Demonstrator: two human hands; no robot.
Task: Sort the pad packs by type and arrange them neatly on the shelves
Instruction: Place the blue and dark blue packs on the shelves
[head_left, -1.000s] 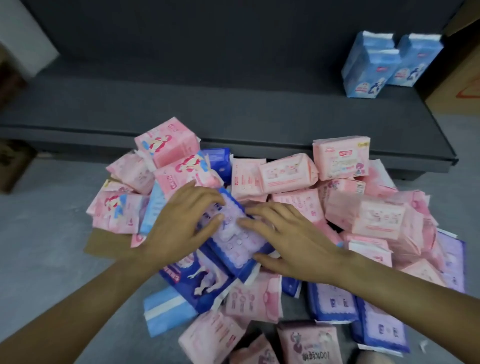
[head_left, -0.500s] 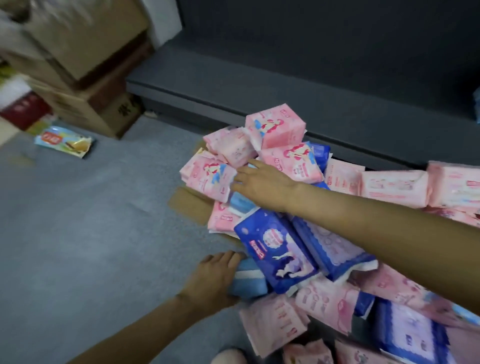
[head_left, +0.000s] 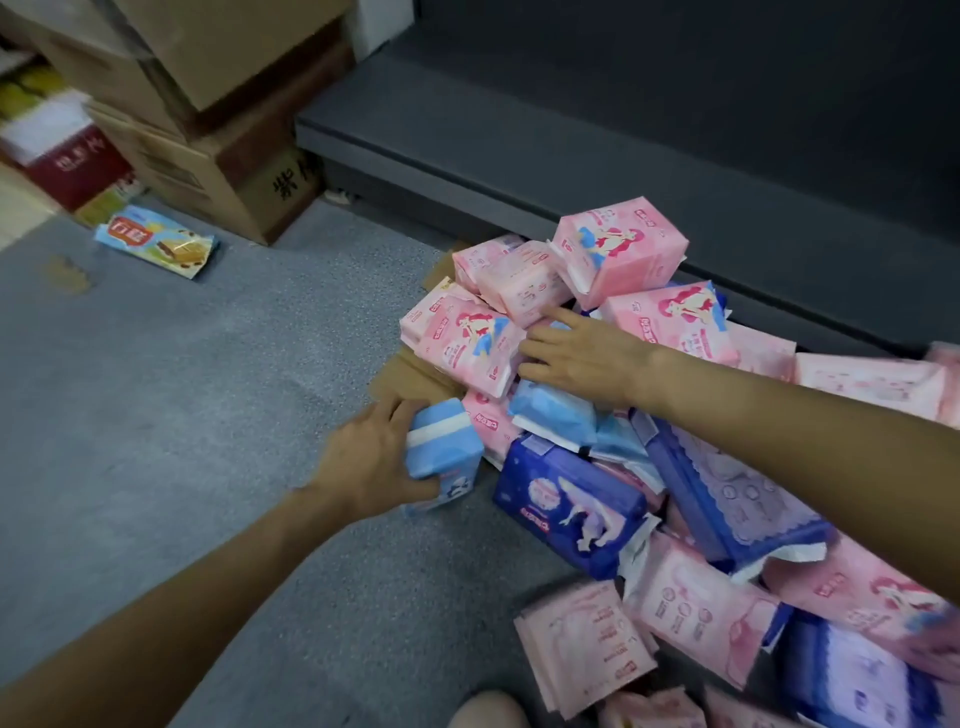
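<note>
A heap of pad packs lies on the floor in front of a dark grey shelf (head_left: 519, 130): pink packs (head_left: 618, 249), dark blue packs (head_left: 571, 509) and light blue ones. My left hand (head_left: 363, 462) grips a light blue pack (head_left: 441, 457) at the heap's left edge, lifted on end. My right hand (head_left: 576, 358) reaches across the heap with fingers spread, touching the pink packs above another light blue pack (head_left: 550, 410).
Stacked cardboard boxes (head_left: 208, 130) stand at the upper left beside the shelf. A snack packet (head_left: 156, 247) lies on the grey carpet (head_left: 182, 415). A flattened cardboard piece (head_left: 410, 374) sticks out under the heap.
My left hand has pulled the light blue pack out from under the heap and raised it. My right hand has stayed on the pink packs. The camera has moved closer.
</note>
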